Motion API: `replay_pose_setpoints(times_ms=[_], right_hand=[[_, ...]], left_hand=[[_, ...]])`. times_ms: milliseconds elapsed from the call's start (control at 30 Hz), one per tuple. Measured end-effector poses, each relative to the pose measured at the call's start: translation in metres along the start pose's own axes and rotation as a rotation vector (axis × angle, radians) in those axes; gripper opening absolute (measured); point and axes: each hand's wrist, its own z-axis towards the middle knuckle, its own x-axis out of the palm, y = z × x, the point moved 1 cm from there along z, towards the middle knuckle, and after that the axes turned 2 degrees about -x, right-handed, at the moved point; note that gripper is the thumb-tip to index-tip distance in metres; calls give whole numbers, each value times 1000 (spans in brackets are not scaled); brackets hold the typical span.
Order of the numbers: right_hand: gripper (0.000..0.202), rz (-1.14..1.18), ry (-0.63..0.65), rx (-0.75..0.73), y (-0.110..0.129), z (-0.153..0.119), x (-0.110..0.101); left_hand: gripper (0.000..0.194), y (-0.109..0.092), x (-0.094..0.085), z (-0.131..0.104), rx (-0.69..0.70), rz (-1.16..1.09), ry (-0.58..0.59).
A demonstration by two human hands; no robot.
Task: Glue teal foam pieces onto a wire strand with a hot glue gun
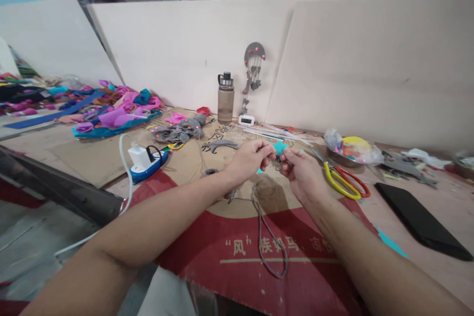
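Observation:
A small turquoise star-shaped piece (280, 147), apparently felt, is held up between my hands above the cardboard sheet (240, 227). My left hand (252, 159) is closed in a pinch at the star's left edge. On its right edge, the thumb and fingers of my right hand (302, 172) pinch it too. A grey cord (261, 227) lies looped on the cardboard below, running toward a small coil (211, 172). Left of my left hand lies a grey crescent-shaped piece (221, 144). A turquoise scrap (259, 171) shows under my hands.
Yellow-and-red-handled scissors (342, 181) and a black phone (422, 219) lie right. A bowl of bagged bits (350, 158), a water bottle (225, 101) and a small digital clock (246, 120) stand behind. Leftward are a blue power strip (150, 167), grey pieces (177, 131) and colourful fabric (118, 116).

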Motion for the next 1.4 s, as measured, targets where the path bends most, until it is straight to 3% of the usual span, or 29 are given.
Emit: replay_pose_setpoints(times_ms=[367,533,700,767,933,1067,1233,1400], right_hand=[[29,-142,18,-189,-5,-8,6],[15,-440,23,-317,-2,-12,4],[7,-786,57,-585,13,-18,3],[7,-843,82,-625,17,-19,2],[15,-621,163,-445,18,-14,5],[26,-342,202,-278,14,-9,7],[33,-106,48,-158,6,2,-1],[32,-75,28,-152,1,8,-4]], left_hand=[[15,2,-1,2,56,-42,22],[18,3,-4,1,121,54,-20],[22,2,-7,1,220,243,-37],[23,-1,-9,1,244,301,-30],[20,-11,-9,-3,280,365,-12],[19,-9,-8,-1,242,240,-25],[25,-3,-11,4,166,-66,-38],[24,-4,-9,3,116,18,-26]])
